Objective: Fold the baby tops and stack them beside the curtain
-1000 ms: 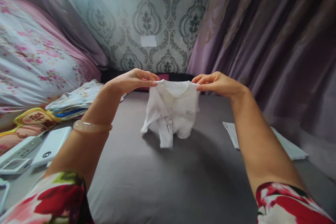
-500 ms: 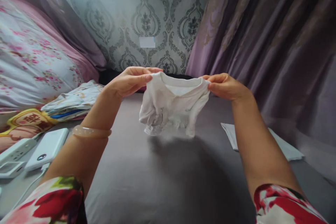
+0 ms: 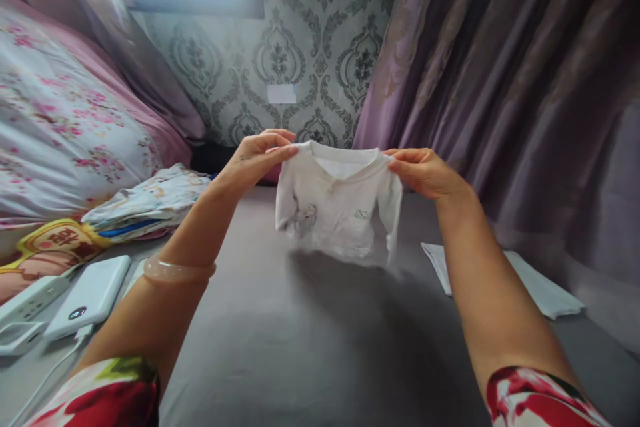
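A small white baby shirt (image 3: 335, 207) with long sleeves and little printed figures hangs by its shoulders over a grey sheet (image 3: 310, 353). My left hand (image 3: 260, 155) pinches the shoulder on the left, thumb toward me. At the opposite shoulder, my right hand (image 3: 420, 170) grips the cloth between thumb and fingers. The neckline is stretched between both hands. Its lower hem and sleeve ends are blurred by motion, and a shadow falls on the sheet beneath.
Beyond my right forearm lies a folded white cloth (image 3: 543, 283). On the left are a folded clothes pile (image 3: 150, 197), a yellow printed item (image 3: 60, 240), a white power bank (image 3: 90, 297) with a cable, and a power strip (image 3: 35, 300). Purple curtains (image 3: 500, 80) hang at right.
The shirt has swung out from a bunched shape and hangs flatter, with its front prints and sleeves showing. Both hands keep their hold. The view has tilted slightly upward.
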Action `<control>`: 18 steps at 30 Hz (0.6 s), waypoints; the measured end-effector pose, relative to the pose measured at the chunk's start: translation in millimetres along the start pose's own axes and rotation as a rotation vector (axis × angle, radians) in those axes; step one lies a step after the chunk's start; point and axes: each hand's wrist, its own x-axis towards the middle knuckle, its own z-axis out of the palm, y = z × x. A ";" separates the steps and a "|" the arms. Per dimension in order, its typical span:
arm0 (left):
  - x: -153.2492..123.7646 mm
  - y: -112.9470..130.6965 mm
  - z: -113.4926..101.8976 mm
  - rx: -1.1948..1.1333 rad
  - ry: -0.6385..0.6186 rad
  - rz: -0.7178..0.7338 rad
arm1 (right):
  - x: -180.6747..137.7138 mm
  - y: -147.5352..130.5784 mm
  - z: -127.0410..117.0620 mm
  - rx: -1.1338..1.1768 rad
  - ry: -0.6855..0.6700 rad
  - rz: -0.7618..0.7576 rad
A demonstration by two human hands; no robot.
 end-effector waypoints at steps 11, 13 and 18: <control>3.4 -21.1 8.4 0.050 -0.011 -0.079 | 7.3 7.1 6.1 -0.050 0.011 0.006; 4.1 -20.4 9.8 0.047 0.015 -0.101 | 8.6 10.2 7.0 -0.037 0.046 0.035; 10.8 -22.5 16.4 0.067 0.112 -0.062 | 15.2 16.8 17.5 -0.051 0.150 -0.033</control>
